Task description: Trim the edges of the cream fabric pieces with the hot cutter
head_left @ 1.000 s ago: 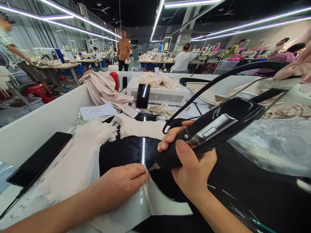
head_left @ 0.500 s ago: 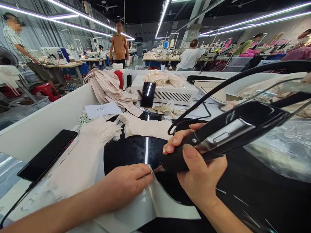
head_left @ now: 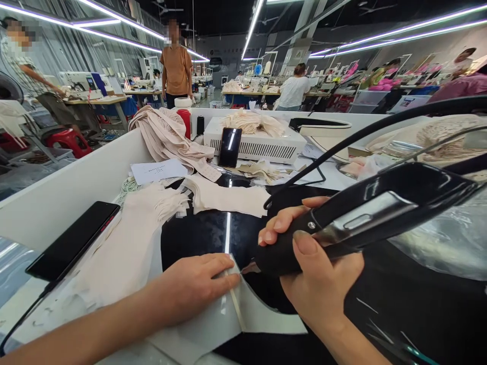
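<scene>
My right hand (head_left: pixel 319 268) is wrapped around a black handheld cutting tool (head_left: pixel 365 213) with a silver side plate and a cable at its back end. Its small metal tip (head_left: pixel 249 267) points left, close to my left fingertips. Flat on a white translucent sheet (head_left: pixel 266 317) lies my left hand (head_left: pixel 198 281), pressing it down, thumb and forefinger a little apart. A narrow cream strip (head_left: pixel 237 309) runs along the sheet below those fingertips. Under the sheet is a glossy black surface (head_left: pixel 201 235). What lies beneath my left palm is hidden.
Cream fabric pieces (head_left: pixel 125 243) lie to the left, beside a black phone (head_left: pixel 74 241) on a cable. Another fabric stack (head_left: pixel 228 197) is ahead. Behind it stand a second phone (head_left: pixel 230 147) and a white vented box (head_left: pixel 262 144). A black cable (head_left: pixel 342 144) arches at right.
My right hand and the tool have shifted slightly right, the tip drawing a little away from my left fingers. My left thumb and forefinger have spread slightly. The view has shifted slightly.
</scene>
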{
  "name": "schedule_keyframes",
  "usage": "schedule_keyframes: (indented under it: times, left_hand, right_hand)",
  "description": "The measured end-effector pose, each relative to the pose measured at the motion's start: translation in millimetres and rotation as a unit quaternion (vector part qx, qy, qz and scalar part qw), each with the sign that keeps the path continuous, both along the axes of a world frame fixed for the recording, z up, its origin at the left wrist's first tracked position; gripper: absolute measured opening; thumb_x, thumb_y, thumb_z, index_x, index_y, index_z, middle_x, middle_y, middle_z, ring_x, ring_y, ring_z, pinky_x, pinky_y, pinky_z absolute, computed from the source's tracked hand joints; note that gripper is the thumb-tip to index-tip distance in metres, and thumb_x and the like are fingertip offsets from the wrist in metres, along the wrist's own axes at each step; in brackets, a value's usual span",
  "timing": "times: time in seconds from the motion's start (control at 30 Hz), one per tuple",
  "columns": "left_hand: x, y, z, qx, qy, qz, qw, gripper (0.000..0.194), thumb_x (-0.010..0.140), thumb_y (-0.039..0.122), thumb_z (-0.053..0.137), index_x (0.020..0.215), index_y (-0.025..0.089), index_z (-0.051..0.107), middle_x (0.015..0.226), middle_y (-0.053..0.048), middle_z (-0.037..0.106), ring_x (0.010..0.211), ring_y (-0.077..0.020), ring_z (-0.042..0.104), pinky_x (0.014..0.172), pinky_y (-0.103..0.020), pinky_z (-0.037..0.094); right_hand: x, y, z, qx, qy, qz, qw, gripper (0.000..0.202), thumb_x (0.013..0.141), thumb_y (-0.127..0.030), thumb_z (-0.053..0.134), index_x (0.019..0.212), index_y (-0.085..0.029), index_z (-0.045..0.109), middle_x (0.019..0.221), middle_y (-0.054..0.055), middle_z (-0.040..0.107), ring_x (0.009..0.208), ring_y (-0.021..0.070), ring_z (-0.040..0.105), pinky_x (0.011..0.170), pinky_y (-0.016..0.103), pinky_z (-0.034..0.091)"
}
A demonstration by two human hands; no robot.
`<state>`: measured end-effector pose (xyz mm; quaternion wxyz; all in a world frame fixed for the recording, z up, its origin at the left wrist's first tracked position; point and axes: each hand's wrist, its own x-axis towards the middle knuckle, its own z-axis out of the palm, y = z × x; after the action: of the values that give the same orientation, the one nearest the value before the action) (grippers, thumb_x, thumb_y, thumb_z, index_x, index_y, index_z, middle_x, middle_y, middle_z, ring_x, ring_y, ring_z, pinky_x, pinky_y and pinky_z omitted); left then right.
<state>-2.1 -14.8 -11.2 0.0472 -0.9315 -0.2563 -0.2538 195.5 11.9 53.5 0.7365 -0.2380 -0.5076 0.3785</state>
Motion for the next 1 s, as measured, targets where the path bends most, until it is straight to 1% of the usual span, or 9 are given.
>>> schedule_keyframes:
  times: [0.13,0.27,0.33,0.4,0.47,0.6,0.7,0.83,1.0]
  left_hand:
    - [0,1,1.0,-0.001,0.0,-0.006,1.0,0.029,0.117,0.015,0.039,0.124,0.013,0.067,0.127,-0.014,0.075,0.115,-0.0222,0.078,0.092,-0.028,0.067]
    - [-2,2,-0.8,0.007,0.003,-0.007,1.0,0.029,0.116,0.015,0.04,0.123,0.014,0.068,0.127,-0.014,0.075,0.112,-0.0225,0.078,0.091,-0.03,0.068]
    - [-2,3,-0.3,0.023,0.002,-0.016,1.0,0.028,0.115,0.013,0.041,0.121,0.013,0.069,0.126,-0.014,0.076,0.115,-0.024,0.076,0.099,-0.035,0.066]
    - [-2,4,2.6,0.028,0.004,-0.028,0.999,0.027,0.113,0.01,0.044,0.121,0.011,0.07,0.126,-0.014,0.076,0.121,-0.0248,0.074,0.111,-0.04,0.061]
    - [1,3,7.6,0.01,0.006,-0.036,0.999,0.024,0.111,0.008,0.048,0.123,0.009,0.07,0.126,-0.015,0.075,0.122,-0.0238,0.072,0.115,-0.039,0.059]
    - [7,1,15.4,-0.065,0.019,-0.049,0.997,0.023,0.109,0.006,0.051,0.122,0.009,0.07,0.115,-0.012,0.075,0.107,-0.0205,0.073,0.1,-0.032,0.064]
    - [9,-2,13.9,-0.093,0.032,-0.045,0.994,0.023,0.109,0.007,0.05,0.119,0.013,0.07,0.112,-0.01,0.074,0.102,-0.0195,0.072,0.093,-0.03,0.065]
    - [6,-5,7.4,-0.071,0.028,-0.033,0.997,0.024,0.109,0.007,0.049,0.121,0.015,0.069,0.119,-0.01,0.073,0.106,-0.02,0.072,0.093,-0.029,0.064]
    - [5,-9,4.7,-0.027,0.043,-0.032,0.998,0.025,0.111,0.008,0.046,0.125,0.013,0.067,0.121,-0.011,0.073,0.105,-0.0209,0.072,0.1,-0.034,0.063]
  right_hand:
    - [-2,-1,-4.1,-0.005,-0.003,-0.002,1.0,0.036,0.089,-0.036,0.09,0.114,-0.028,0.065,0.079,-0.005,0.07,0.06,0.0154,0.067,0.058,0.03,0.06]
    - [1,-2,-0.6,-0.014,-0.001,-0.01,1.0,0.036,0.088,-0.037,0.091,0.113,-0.028,0.066,0.078,-0.005,0.07,0.06,0.0157,0.066,0.056,0.03,0.059]
    - [5,-4,3.3,-0.009,-0.003,-0.013,1.0,0.037,0.087,-0.039,0.092,0.111,-0.028,0.067,0.077,-0.005,0.069,0.059,0.0161,0.067,0.055,0.03,0.059]
    - [8,-6,6.8,-0.006,-0.004,-0.014,1.0,0.039,0.085,-0.041,0.094,0.111,-0.028,0.067,0.077,-0.006,0.07,0.059,0.0162,0.068,0.055,0.03,0.059]
    - [11,-8,8.8,-0.007,-0.001,-0.014,1.0,0.041,0.084,-0.043,0.095,0.111,-0.029,0.068,0.077,-0.005,0.07,0.059,0.0164,0.068,0.054,0.03,0.059]
    - [12,-11,7.9,-0.013,-0.001,-0.007,1.0,0.037,0.085,-0.04,0.094,0.11,-0.029,0.068,0.077,-0.005,0.07,0.059,0.0164,0.068,0.055,0.031,0.057]
    - [10,-13,4.8,-0.015,-0.002,-0.004,1.0,0.037,0.087,-0.04,0.092,0.111,-0.029,0.067,0.078,-0.006,0.071,0.059,0.0165,0.068,0.057,0.032,0.057]
    - [8,-14,1.6,-0.012,-0.007,0.01,1.0,0.038,0.089,-0.04,0.091,0.115,-0.029,0.064,0.079,-0.006,0.071,0.06,0.0164,0.067,0.057,0.032,0.057]
    - [7,-14,-0.2,-0.007,-0.018,0.011,1.0,0.04,0.09,-0.042,0.09,0.116,-0.029,0.063,0.079,-0.005,0.07,0.059,0.0165,0.067,0.055,0.031,0.057]
